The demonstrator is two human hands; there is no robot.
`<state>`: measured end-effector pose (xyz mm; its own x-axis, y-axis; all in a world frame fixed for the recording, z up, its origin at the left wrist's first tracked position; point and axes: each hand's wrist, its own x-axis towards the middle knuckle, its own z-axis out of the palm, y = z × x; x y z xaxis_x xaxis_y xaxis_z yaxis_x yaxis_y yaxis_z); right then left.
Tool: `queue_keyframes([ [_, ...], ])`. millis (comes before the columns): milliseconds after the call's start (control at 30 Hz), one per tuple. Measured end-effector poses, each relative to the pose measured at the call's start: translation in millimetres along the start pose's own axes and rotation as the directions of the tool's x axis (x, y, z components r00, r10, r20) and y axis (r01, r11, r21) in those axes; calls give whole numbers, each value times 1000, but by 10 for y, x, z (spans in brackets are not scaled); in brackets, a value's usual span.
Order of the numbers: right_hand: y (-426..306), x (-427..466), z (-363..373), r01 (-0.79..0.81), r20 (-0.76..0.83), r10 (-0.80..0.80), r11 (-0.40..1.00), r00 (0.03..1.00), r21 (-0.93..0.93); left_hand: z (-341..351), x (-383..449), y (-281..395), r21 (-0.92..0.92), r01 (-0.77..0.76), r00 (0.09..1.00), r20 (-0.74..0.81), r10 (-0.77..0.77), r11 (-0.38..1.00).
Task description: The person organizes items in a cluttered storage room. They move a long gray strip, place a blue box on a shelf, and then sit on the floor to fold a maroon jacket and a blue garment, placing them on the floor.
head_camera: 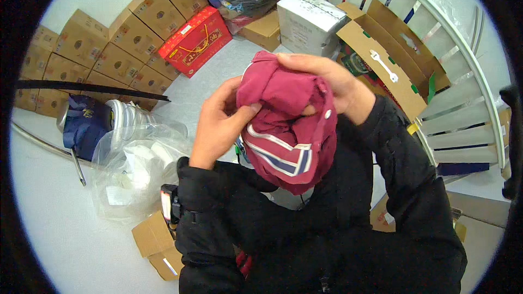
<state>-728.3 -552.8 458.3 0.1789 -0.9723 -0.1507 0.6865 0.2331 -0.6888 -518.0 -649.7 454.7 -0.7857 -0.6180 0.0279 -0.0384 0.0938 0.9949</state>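
Bunched up between both hands is a maroon cloth garment (pixel 282 130) with white and navy striped trim and a small white button or snap. My left hand (pixel 220 126) grips its left side, the thumb pressed on a fold at the front. Along the upper right edge lies my right hand (pixel 333 81), its fingers partly hidden behind and inside the cloth. The garment is held up in front of my black jacket (pixel 294 245). Its full shape cannot be made out because it is crumpled.
Stacked cardboard cartons (pixel 118 63) line the left wall, beside a red gift box (pixel 198 43). A clear plastic bag (pixel 137 177) lies at left. To the right stand a white box (pixel 308 20), an open carton (pixel 386 61) and a curved white railing (pixel 461 34).
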Motion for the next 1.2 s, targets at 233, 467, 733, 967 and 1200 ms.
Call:
queue_keyframes([
  [233, -327, -12, -77, 192, 190, -59, 518, 980, -833, -350, -194, 91, -281, 139, 943, 329, -41, 950],
  [467, -246, 117, -20, 269, 193, -308, 225, 932, -936, -350, -225, 110, -290, -49, 997, 40, 63, 956],
  [733, 272, -194, 79, -307, -335, -211, 156, 918, -939, -432, -202, 48, -304, -266, 926, -345, 154, 915],
  [967, 292, 467, -214, -138, -386, -164, 753, 908, -643, -765, -16, -120, 43, -25, 941, -336, 38, 999],
  [1200, -736, 221, 535, 374, 187, -805, 46, 563, -926, -825, -243, 692, 479, -320, 670, -496, 552, 818],
])
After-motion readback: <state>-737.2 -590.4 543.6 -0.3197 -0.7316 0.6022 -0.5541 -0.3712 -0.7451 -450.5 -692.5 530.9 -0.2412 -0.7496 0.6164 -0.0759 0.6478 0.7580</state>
